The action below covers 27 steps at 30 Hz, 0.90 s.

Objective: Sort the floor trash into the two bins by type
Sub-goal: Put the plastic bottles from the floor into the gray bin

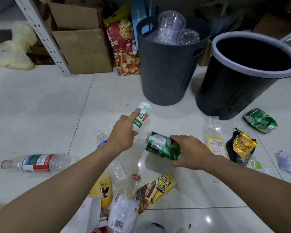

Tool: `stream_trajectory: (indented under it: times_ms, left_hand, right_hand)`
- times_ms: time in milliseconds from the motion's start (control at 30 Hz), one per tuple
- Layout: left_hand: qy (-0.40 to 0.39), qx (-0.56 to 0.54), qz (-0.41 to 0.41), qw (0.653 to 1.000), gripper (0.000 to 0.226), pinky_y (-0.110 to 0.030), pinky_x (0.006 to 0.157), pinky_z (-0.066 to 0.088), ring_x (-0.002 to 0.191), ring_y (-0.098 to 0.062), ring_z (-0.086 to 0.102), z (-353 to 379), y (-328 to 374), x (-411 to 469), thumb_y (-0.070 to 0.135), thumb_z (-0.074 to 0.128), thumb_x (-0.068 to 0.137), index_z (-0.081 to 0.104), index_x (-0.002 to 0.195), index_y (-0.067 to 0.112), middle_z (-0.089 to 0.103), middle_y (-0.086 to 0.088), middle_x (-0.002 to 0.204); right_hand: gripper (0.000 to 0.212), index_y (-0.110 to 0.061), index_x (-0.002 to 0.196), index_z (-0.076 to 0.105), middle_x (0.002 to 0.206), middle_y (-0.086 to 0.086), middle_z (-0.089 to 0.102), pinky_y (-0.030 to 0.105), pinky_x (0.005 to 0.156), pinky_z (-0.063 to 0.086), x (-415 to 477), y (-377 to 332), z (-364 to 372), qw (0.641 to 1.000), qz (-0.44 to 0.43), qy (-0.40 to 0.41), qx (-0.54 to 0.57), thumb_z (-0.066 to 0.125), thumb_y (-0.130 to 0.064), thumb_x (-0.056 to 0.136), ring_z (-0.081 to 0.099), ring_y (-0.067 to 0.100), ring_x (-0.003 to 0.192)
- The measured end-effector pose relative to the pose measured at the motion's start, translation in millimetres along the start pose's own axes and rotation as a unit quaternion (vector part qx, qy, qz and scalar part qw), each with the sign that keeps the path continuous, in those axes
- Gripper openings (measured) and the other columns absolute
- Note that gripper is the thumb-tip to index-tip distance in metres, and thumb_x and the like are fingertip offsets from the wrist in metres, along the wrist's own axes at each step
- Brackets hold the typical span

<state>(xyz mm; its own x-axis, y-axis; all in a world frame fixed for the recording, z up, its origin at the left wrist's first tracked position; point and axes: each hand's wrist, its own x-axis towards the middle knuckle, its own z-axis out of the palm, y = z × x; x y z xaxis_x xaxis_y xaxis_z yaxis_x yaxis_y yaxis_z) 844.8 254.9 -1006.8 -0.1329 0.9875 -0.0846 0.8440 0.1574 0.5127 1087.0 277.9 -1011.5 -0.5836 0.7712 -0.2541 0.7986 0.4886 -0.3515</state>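
Nearest, at 6 o'clock, a clear labelled bottle (122, 212) and a yellow snack wrapper (155, 189) lie heaped on the floor (40, 101). The left hand (123, 137) wraps a white drink bottle (142, 117), forefinger laid along it, pointing toward 12 o'clock. There the grey bin (168, 73) holds clear plastic cups (171, 22), so it is likely the bottle's destination. The right hand (190, 152) clasps a green can (163, 146), probably meant for the black bin (233, 91) at 2 o'clock.

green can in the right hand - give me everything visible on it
The green can looks like thin metal, green with white swirl print and a white label panel. Its silver top rim faces up-left; no dents show. It is tilted, almost sideways, over the tiled floor. The right hand curls round its base end.
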Motion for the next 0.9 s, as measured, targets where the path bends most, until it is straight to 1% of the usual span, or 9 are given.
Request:
stream_trajectory:
  times_ms: [167,267,367,500,567,667,800,867,900]
  left_hand:
    - [0.033,-0.028,0.007,0.999,0.082,-0.025,0.084,0.037,0.098,-0.016,0.048,-23,22,0,0.010,0.067,0.088,0.021,0.150,0.036,0.051,-0.007,0.117]
    - [0.058,-0.038,0.019,0.997,0.082,-0.023,0.084,0.036,0.099,-0.018,0.049,-44,38,6,0.010,0.067,0.089,0.020,0.150,0.037,0.050,-0.008,0.118]
    - [0.085,-0.063,0.027,0.994,0.082,-0.025,0.083,0.035,0.096,-0.016,0.045,-69,58,19,0.010,0.068,0.088,0.021,0.150,0.037,0.049,-0.009,0.117]
    - [0.116,-0.102,0.037,0.987,0.082,-0.028,0.084,0.038,0.099,-0.016,0.045,-99,83,38,0.012,0.070,0.087,0.024,0.150,0.037,0.049,-0.005,0.119]
    - [0.126,-0.126,0.042,0.983,0.083,-0.033,0.086,0.045,0.104,-0.019,0.048,-112,92,50,0.013,0.071,0.085,0.025,0.149,0.039,0.049,-0.004,0.123]
    - [0.132,-0.160,0.052,0.977,0.086,-0.046,0.081,0.055,0.104,-0.023,0.051,-129,103,70,0.012,0.073,0.083,0.026,0.148,0.041,0.050,-0.004,0.126]
    - [0.138,-0.183,0.065,0.971,0.087,-0.046,0.076,0.056,0.101,-0.022,0.052,-155,111,97,0.012,0.075,0.082,0.025,0.149,0.037,0.050,-0.002,0.127]
    - [0.135,-0.188,0.060,0.971,0.088,-0.050,0.076,0.056,0.101,-0.026,0.054,-166,111,109,0.013,0.075,0.081,0.025,0.149,0.038,0.052,-0.004,0.127]
    - [0.133,-0.189,0.058,0.971,0.088,-0.050,0.077,0.056,0.101,-0.027,0.055,-171,112,114,0.013,0.076,0.081,0.025,0.149,0.037,0.052,-0.005,0.126]
  right_hand:
    - [0.053,-0.028,0.103,0.057,0.084,-0.008,0.063,0.023,0.052,0.050,-3,-5,-30,0.991,0.058,0.100,0.068,0.076,-0.047,0.058,0.060,0.013,0.072]
    - [0.053,-0.030,0.103,0.061,0.083,-0.011,0.067,0.028,0.064,0.055,-5,-12,-61,0.968,0.105,0.186,0.130,0.077,-0.049,0.056,0.062,0.011,0.076]
    - [0.049,-0.029,0.098,0.065,0.084,-0.012,0.069,0.025,0.072,0.053,-4,-19,-96,0.934,0.148,0.253,0.203,0.081,-0.047,0.055,0.064,0.008,0.081]
    - [0.039,-0.032,0.092,0.063,0.080,-0.017,0.067,0.015,0.062,0.047,1,-32,-142,0.909,0.157,0.284,0.263,0.083,-0.044,0.062,0.062,-0.002,0.077]
    - [0.038,-0.034,0.093,0.061,0.080,-0.018,0.065,0.011,0.057,0.042,6,-39,-163,0.900,0.157,0.292,0.281,0.083,-0.044,0.064,0.060,-0.005,0.074]
    - [0.041,-0.032,0.095,0.061,0.083,-0.016,0.067,0.016,0.060,0.049,16,-49,-190,0.883,0.161,0.315,0.309,0.085,-0.043,0.064,0.064,-0.002,0.074]
    - [0.034,-0.031,0.083,0.061,0.083,-0.012,0.067,0.028,0.070,0.056,38,-61,-223,0.865,0.178,0.342,0.321,0.086,-0.042,0.062,0.066,0.007,0.077]
    - [0.035,-0.032,0.074,0.053,0.080,-0.012,0.062,0.031,0.075,0.056,48,-67,-241,0.861,0.187,0.349,0.319,0.085,-0.041,0.064,0.065,0.011,0.080]
    - [0.037,-0.031,0.076,0.052,0.079,-0.012,0.060,0.032,0.077,0.056,53,-70,-249,0.859,0.191,0.351,0.320,0.085,-0.041,0.065,0.065,0.012,0.082]
